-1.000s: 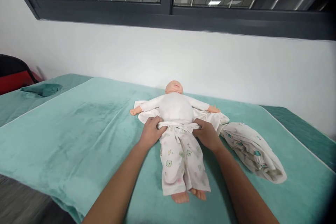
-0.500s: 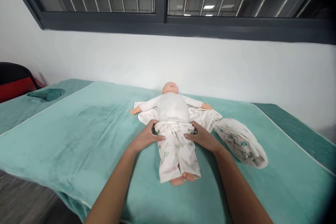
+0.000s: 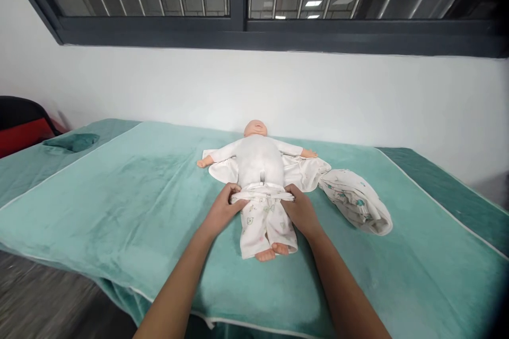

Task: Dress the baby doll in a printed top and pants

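A baby doll (image 3: pixel 260 159) lies on its back on a teal blanket (image 3: pixel 119 206), head toward the wall, arms spread. It wears white printed trousers (image 3: pixel 264 222), and its bare feet stick out of the legs. My left hand (image 3: pixel 222 209) pinches the left side of the trousers' waistband. My right hand (image 3: pixel 300 209) grips the right side of the same waistband. Under the doll's upper body lies an open white garment (image 3: pixel 302 172).
A bundled white printed cloth (image 3: pixel 356 201) lies to the right of the doll. A small dark teal cloth (image 3: pixel 73 141) sits at the far left. A red and black chair (image 3: pixel 19 122) stands at the left edge. The white wall (image 3: pixel 358 100) runs behind the bed.
Both hands slipped a little down the doll's hips, then closed on the waistband again. The view has pulled back, so the doll looks smaller and farther away.
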`<state>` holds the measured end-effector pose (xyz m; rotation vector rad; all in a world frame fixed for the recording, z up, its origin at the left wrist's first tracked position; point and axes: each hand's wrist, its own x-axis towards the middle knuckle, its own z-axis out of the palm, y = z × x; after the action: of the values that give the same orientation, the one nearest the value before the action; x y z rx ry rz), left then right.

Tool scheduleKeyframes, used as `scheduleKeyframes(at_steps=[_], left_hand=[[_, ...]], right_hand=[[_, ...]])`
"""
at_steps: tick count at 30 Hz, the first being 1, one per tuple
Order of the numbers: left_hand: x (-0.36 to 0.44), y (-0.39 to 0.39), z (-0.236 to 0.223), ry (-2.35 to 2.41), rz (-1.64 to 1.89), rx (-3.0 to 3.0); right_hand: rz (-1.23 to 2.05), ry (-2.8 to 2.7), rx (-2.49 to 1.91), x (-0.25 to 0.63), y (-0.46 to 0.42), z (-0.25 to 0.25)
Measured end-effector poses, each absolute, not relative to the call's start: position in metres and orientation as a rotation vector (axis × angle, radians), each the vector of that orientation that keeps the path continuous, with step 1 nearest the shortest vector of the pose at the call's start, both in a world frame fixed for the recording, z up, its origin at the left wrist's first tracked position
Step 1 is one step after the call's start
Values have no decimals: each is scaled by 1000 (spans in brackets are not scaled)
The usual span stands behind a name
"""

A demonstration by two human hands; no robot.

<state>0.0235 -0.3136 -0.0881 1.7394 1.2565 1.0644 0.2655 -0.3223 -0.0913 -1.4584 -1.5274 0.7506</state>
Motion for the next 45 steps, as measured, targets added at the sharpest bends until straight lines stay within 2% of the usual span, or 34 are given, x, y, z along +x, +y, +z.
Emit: scheduleKeyframes(at_steps=[6, 10, 14, 20, 24, 29, 35, 40, 42, 45], left_hand=[[20, -334, -85, 1164, 987, 1983], [29, -343, -92, 1364, 1034, 2091], [34, -352, -92, 1488, 1039, 1954], [26, -375, -75, 1231, 906, 1906], [27, -391, -73, 1224, 663, 2210], [42, -398, -68, 1447, 540, 2459], [44, -407, -23, 1466, 377, 2248], [25, -405, 28, 984, 174, 1702], [14, -400, 49, 860, 17, 1652], [7, -393, 84, 764, -290, 1717]], right_hand=[[1032, -1638, -1319, 275, -345, -80], [905, -1486, -1407, 262, -354, -89], [818, -1237, -1415, 251, -358, -96], [1118, -1567, -1297, 272, -382, -82], [915, -1900, -1310, 281, -399, -82], [669, -1873, -1558, 269, -407, -80], [836, -1827, -1694, 269, -417, -45], [1524, -1907, -1453, 284, -421, 7], [1533, -2111, -1368, 288, -424, 31], [1302, -2512, -1362, 283, -426, 68]])
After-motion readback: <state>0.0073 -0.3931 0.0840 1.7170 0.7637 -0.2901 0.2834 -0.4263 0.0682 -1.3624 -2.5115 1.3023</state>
